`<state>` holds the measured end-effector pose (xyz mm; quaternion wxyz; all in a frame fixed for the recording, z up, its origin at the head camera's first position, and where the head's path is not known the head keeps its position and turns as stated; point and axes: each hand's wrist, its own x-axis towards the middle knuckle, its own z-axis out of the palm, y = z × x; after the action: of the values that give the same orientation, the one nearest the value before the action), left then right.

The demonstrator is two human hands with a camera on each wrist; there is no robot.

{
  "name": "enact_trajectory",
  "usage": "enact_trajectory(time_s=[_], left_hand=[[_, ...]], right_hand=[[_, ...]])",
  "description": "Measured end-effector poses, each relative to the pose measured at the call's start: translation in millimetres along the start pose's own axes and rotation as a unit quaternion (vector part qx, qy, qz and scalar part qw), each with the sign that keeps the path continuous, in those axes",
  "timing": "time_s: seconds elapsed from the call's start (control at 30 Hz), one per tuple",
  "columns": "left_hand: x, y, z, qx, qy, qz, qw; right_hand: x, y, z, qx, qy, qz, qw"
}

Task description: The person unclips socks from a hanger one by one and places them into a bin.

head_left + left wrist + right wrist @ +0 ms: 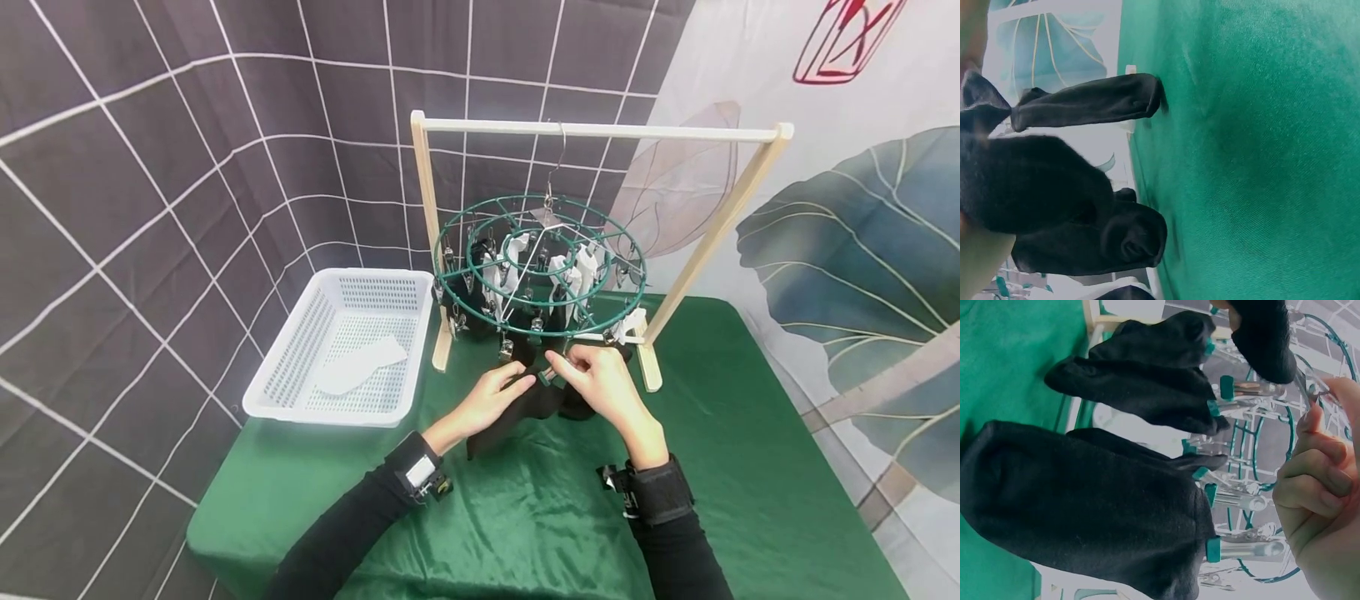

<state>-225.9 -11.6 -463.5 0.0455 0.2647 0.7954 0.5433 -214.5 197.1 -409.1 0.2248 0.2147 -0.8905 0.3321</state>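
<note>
Basket [322, 414] beside wooden stand [637, 131], clipped socks [1085, 506] near fingers [1325, 456]

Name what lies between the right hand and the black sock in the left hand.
A metal clip, pinched by the right hand, lies between that hand and the black sock in the left hand; the right wrist view shows it.

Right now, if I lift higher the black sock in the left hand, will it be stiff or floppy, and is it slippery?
The black sock is probably floppy, because it hangs down from the left hand. Its dull, fuzzy-looking cloth should not feel very slippery.
</note>
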Motion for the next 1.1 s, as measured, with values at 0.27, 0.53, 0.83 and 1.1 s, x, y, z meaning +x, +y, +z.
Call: enact_trajectory(time_s=[0.27,0.53,0.83,1.1], left_hand=[[-0.2,6.7,-2.3,0.078,-0.009,0.0,0.9969],[-6.3,13.7,-31.0,0.195,-0.091,0.03,0.9761],[-17.4,37.1,-113.8,0.297,-0.163,-0.002,0.9408],[18.0,0.8,-204.9,0.349,-0.132,-0.13,0.9187]], right_hand=[[2.4,1.5,0.5,0.022,0.015,-0.045,0.999],[2.8,6.4,-2.2,0.014,0.019,-0.04,0.999],[3.8,4.6,-0.5,0.019,0.025,-0.043,0.999],[3.6,4.2,2.4,0.011,0.031,-0.039,0.999]])
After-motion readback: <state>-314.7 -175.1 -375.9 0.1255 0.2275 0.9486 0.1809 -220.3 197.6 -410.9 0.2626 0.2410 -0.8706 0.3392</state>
